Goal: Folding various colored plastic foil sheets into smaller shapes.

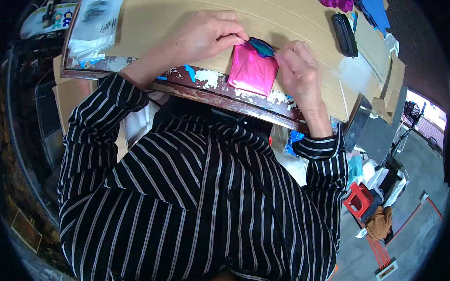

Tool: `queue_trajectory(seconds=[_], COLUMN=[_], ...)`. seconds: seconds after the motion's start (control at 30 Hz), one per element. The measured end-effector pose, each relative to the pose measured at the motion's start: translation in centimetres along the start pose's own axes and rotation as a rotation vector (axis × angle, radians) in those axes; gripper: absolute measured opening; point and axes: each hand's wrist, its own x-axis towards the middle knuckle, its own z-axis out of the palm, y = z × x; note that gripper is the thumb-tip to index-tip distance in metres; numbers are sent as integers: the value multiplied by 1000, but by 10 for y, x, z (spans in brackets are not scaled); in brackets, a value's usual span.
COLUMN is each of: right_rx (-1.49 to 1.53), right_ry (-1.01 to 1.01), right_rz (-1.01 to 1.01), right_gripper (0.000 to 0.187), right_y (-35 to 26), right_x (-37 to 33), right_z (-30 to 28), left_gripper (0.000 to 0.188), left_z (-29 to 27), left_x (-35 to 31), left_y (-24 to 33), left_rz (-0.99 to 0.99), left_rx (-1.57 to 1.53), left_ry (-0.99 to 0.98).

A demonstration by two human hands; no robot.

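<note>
A shiny pink pouch (pixel 253 71) lies flat at the near edge of the table, between my hands. At its far end sits a dark blue-green piece (pixel 261 48); whether this is the pouch's lining or something inside it, I cannot tell. With thumb and fingers pinched, my left hand (pixel 204 34) grips the left corner of that end. Opposite it, my right hand (pixel 301 68) has its fingers curled and pinched at the right corner. The right fingertips are partly hidden behind the hand.
Cardboard (pixel 162 12) covers the table, whose worn wooden edge (pixel 212 88) faces me. Clear plastic bags (pixel 92 29) are stacked at left. A black case (pixel 344 34), blue cloth (pixel 374 17) and magenta bundle (pixel 339 2) lie at right. A red stool (pixel 357 200) stands on the floor.
</note>
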Motion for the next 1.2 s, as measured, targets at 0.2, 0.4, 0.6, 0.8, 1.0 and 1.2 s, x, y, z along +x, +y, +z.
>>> queue_trajectory(seconds=[0.2, 0.4, 0.6, 0.8, 1.0, 1.2], right_rx=[-167, -271, -334, -339, -445, -513], right_ry=[-28, -113, -197, -260, -280, -285], right_rz=[-156, -191, -248, -159, -94, -58], right_gripper=[26, 35, 40, 55, 51, 53], right_y=[-2, -5, -9, -20, -30, -36], right_x=[-4, -10, -14, -25, -31, -34], right_z=[-1, -4, -6, -9, -5, 2], left_gripper=[17, 27, 34, 35, 52, 67], left_z=[4, -3, -1, 3, -2, 3], left_x=[-7, -11, -20, -22, -33, -40], left_y=[6, 13, 14, 16, 26, 40], left_rz=[245, 380, 438, 432, 291, 302], left_rx=[156, 408, 550, 570, 555, 704], left_ry=[129, 23, -79, -36, -114, -205])
